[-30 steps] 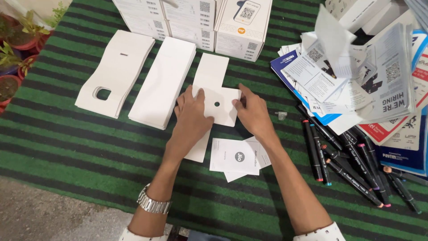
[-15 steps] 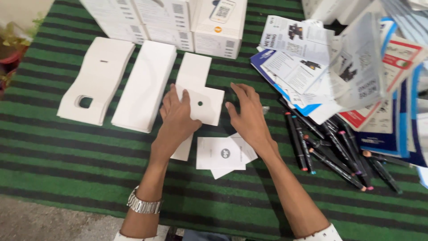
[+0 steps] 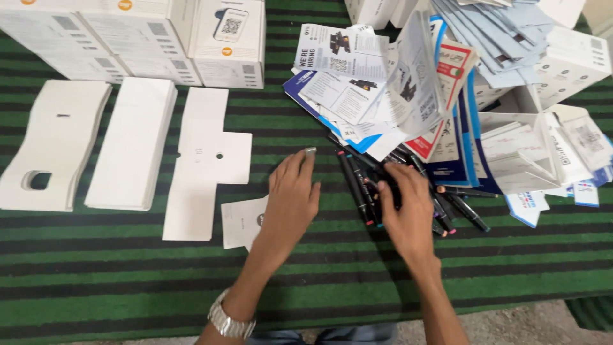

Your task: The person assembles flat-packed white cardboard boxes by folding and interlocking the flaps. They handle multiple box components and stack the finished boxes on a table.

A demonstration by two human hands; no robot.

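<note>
Black markers (image 3: 408, 185) lie bunched right of centre on the green-and-black striped mat (image 3: 115, 268), long axes running from far-left to near-right. Right hand (image 3: 405, 214) rests on them, fingers spread, gripping nothing visible. Left hand (image 3: 294, 198) lies flat, released, over small white cards (image 3: 239, 220). Leaflets (image 3: 357, 83) are heaped beyond.

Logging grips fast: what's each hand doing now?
Left hand: open, flat on the small white cards.
Right hand: open, fingers on the black markers, nothing gripped.
</note>
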